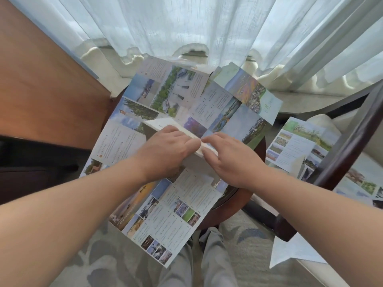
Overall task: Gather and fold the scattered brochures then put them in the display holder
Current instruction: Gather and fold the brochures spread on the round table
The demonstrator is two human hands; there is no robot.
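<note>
**While Two Hands Are Gripping One Folded Brochure**

As the left hand [165,150] and right hand [230,160] are meeting fingertip to fingertip, both are pinching one folded white brochure [161,123] on the round worktop [228,201]. Three open brochures [165,94] are lying beneath and around the hands; two further brochures [298,146] are resting on the chair [342,146] beyond the right hand.

Sheer white curtains [186,23] across 11 to 2 o'clock, daylight coming through. Brown wood panel [41,90] at 9 to 10. Round dark reddish wooden tabletop [232,201] at centre. Dark wooden chair frame [342,146] at 3, cream cushion [371,158] behind it. Grey-beige patterned carpet [244,245] at 6.
</note>
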